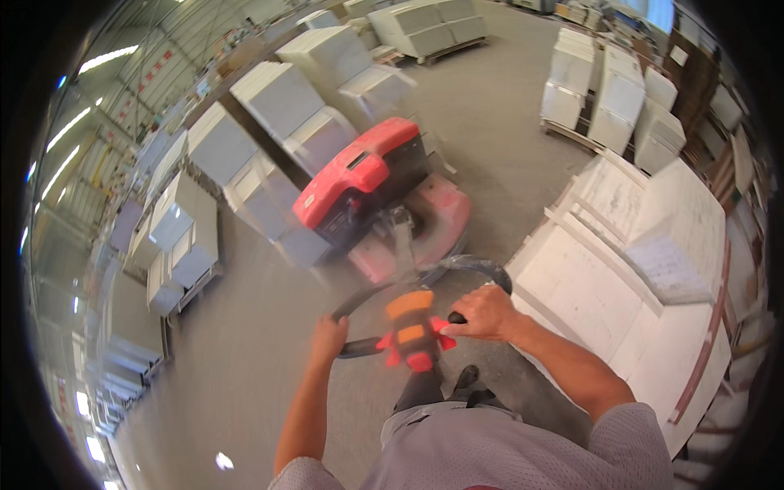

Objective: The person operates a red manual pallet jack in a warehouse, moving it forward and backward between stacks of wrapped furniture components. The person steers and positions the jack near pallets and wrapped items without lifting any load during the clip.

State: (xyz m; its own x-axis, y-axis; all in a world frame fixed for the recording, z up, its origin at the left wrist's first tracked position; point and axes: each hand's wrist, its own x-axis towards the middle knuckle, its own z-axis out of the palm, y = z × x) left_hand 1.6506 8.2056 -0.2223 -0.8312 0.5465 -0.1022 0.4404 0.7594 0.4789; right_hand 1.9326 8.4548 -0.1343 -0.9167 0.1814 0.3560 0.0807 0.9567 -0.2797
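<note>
Far left: at least 3 strip lights (68, 129) lit overhead. Below them, pale slab stacks (184, 212) stand on pallets; an exact count cannot be made. Nearer the centre, at least 3 larger pale blocks (282, 98) stand behind the machine.

Left hand (328, 336): 1, its fingers wrapped around the left side of a black steering handle (359, 349). Handle count: 1, at lower centre, in front of 1 red pallet truck (363, 175) on the grey floor (245, 367). Control head (411, 328): 1, midway between the hands, bearing 2 orange panels. 1 dark shoe (467, 377) shows beneath.

Right hand (488, 314): 1, fingers closed on the handle's right grip.

Right: 1 load of white slabs (588, 327), with 1 large block (678, 233) on it. Beyond, at least 3 pale stacks (616, 94) stand close together.
</note>
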